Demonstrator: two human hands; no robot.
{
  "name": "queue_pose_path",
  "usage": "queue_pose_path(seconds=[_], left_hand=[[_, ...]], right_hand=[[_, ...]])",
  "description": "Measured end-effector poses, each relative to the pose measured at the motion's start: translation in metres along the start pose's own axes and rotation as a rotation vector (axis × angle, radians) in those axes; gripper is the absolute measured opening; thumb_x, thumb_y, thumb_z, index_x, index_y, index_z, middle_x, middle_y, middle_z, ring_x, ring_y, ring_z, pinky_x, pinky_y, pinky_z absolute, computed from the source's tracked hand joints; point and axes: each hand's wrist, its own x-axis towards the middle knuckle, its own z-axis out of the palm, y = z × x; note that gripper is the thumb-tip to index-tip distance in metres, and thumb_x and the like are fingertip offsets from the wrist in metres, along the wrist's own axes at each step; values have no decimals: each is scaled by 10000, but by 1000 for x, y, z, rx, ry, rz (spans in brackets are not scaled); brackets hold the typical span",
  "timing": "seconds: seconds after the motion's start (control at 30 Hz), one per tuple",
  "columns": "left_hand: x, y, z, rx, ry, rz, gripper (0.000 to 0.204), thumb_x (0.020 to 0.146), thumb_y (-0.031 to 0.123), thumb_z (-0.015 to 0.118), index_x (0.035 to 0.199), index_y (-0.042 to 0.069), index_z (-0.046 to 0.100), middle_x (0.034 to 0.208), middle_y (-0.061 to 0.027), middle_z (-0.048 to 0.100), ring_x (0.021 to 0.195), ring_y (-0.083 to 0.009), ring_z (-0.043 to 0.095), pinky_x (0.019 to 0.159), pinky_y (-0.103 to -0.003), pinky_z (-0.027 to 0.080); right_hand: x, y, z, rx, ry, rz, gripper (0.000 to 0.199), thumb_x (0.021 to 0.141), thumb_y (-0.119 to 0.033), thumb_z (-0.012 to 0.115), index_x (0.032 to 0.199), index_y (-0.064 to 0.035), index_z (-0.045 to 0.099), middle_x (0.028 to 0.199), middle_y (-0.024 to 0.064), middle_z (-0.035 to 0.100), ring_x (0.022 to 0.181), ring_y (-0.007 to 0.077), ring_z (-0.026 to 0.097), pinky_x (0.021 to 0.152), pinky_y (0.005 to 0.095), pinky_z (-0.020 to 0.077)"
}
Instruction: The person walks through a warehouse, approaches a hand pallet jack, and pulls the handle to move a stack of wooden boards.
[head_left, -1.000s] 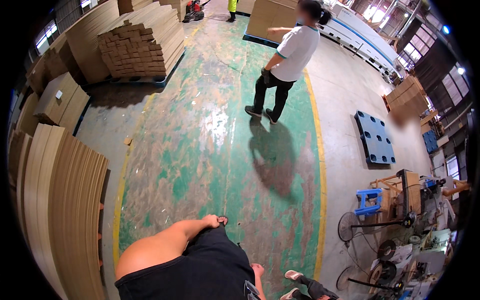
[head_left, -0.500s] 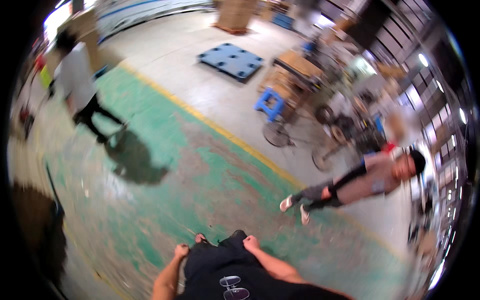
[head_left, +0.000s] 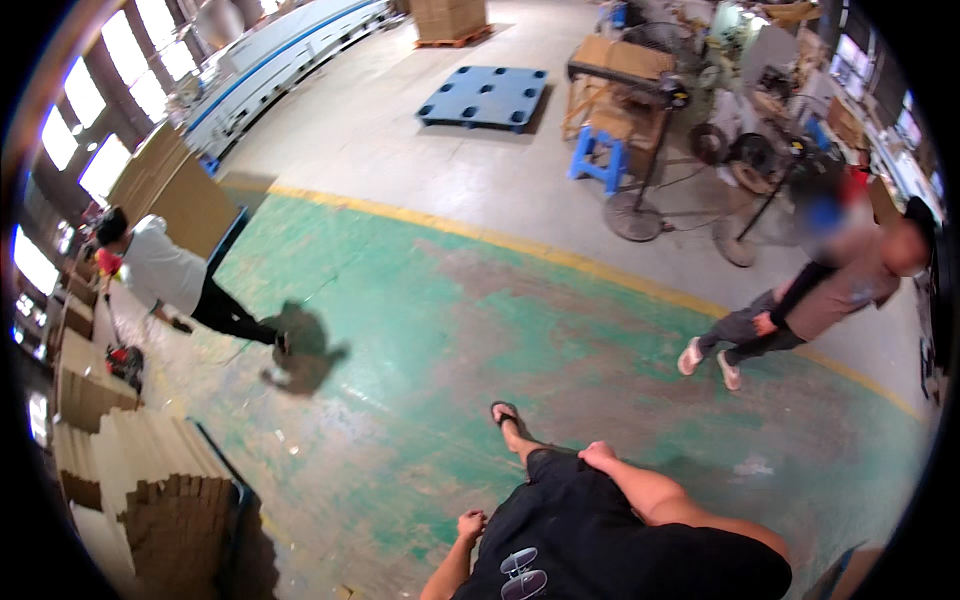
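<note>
My left hand [head_left: 472, 524] hangs beside my black shorts, its fingers curled closed; nothing shows in them. Against the other side of the shorts [head_left: 562, 482], my right hand [head_left: 597, 456] is also closed, with no held thing showing. A pair of glasses [head_left: 524, 574] hangs on the front of my black shirt [head_left: 640, 565]. My sandalled foot [head_left: 506, 413] is forward on the worn green floor [head_left: 400, 400].
One person [head_left: 165, 265] stands at left near stacked cardboard [head_left: 170, 195]; another [head_left: 830, 290] stands at right. Flat cartons [head_left: 165, 460] lie lower left. Beyond a yellow line [head_left: 480, 233] are a blue pallet [head_left: 485, 95], a blue stool [head_left: 600, 158] and pedestal fans [head_left: 633, 217].
My view has turned and levelled, bringing the left-hand cardboard stacks into sight. One foot has swung forward. Both hands remain closed beside my shorts.
</note>
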Motion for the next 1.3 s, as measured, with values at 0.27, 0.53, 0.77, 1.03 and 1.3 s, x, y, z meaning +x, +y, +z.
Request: queue_pose_path(seconds=[0.27, 0.53, 0.77, 1.03, 1.3], left_hand=[[40, 65, -85, 85, 17, 95, 318, 862, 270, 654, 1096, 62, 706, 906, -66, 731, 782, -149, 662, 732, -289, 523], [66, 200, -226, -640, 403, 223, 254, 913, 139, 595, 1156, 76, 630, 957, -22, 682, 712, -83, 604, 600, -251, 476], [97, 94, -259, -663, 582, 24, 245, 861, 139, 614, 1082, 41, 655, 789, -54, 660, 618, -128, 573, 553, -279, 471], [138, 49, -360, -640, 155, -505, 212, 859, 262, 578, 846, 88, 699, 795, -38, 694, 683, -193, 669, 592, -389, 529], [259, 135, -600, -389, 623, 27, 352, 826, 307, 601, 1075, 73, 687, 1036, -169, 699, 984, -316, 663, 869, -399, 506]], right_hand=[[62, -172, -6, -93, 59, 8, 312, 745, -250, 660, 910, 10, 711, 1026, 219, 684, 997, 338, 663, 862, 407, 528], [118, -359, 13, -313, -383, -126, 312, 868, -240, 576, 742, 19, 695, 671, 66, 714, 550, 163, 688, 597, 305, 565], [122, -540, 69, -442, -339, -377, 169, 849, -187, 634, 908, -33, 670, 767, 105, 704, 595, 189, 675, 464, 323, 481], [109, -685, 171, -293, -242, -339, 154, 866, -154, 613, 888, -8, 656, 708, 118, 678, 564, 202, 651, 464, 340, 489], [8, -834, 318, -696, -183, -787, 263, 736, -288, 712, 890, -76, 737, 951, 177, 712, 919, 336, 682, 841, 401, 531]])
